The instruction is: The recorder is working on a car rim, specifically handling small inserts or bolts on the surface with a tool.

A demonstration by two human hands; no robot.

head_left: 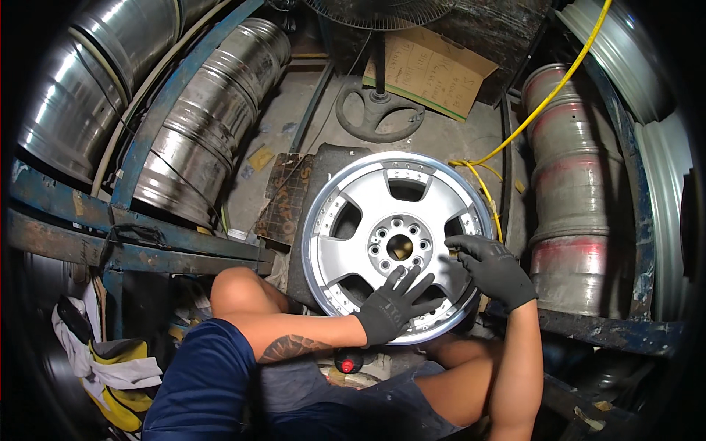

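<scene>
A silver alloy wheel with a polished lip lies face up before my crossed legs, its round hub hole and several bolt holes showing. My left hand, in a dark grey glove, rests on the near part of the wheel face with its fingers spread. Over the wheel's right side is my right hand, gloved alike. Its fingers are bent and apart, pointing toward the hub beside a spoke window. I make out nothing held in either hand. Under the wheel's left edge shows a dark grey pad.
Metal wheel barrels fill the left rack, and red-marked ones line the right. A yellow hose runs down to the wheel's right edge. Beyond the wheel stand a fan's base and a cardboard piece. A red-capped bottle sits between my legs.
</scene>
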